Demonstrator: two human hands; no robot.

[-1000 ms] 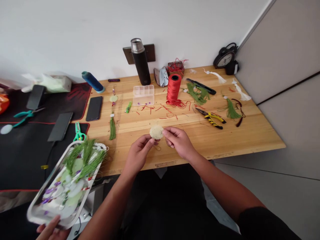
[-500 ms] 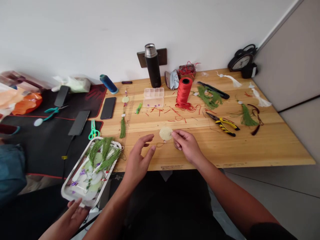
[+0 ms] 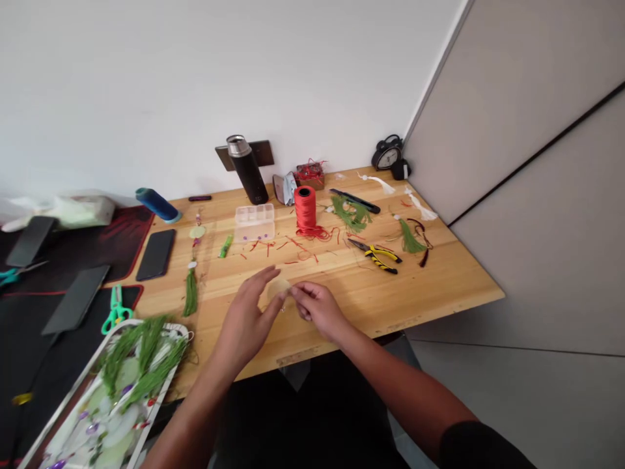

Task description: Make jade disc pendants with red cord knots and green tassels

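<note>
A pale yellow-green round pendant [image 3: 277, 286], thin and flat, is held just above the front part of the wooden table. My right hand [image 3: 317, 309] pinches its right edge between thumb and fingers. My left hand [image 3: 249, 316] curves around the left side, fingertips at the far edge and thumb on the near face, covering much of the disc. Below the thumb a small bead shows. On the table to the left lies a finished-looking strand with a disc, beads and a green tassel [image 3: 190, 293].
At the lower left sits a white tray [image 3: 73, 397] of green tassels and discs. Green scissors [image 3: 116, 311], a phone [image 3: 156, 254], a clear bead box [image 3: 254, 231], a red cord spool [image 3: 305, 212], yellow-black pliers [image 3: 378, 254] and a black flask [image 3: 249, 172] stand or lie around.
My left hand has closed in on the pendant from the left. The view has swung right and upward. The other person's hand at the tray has gone out of view.
</note>
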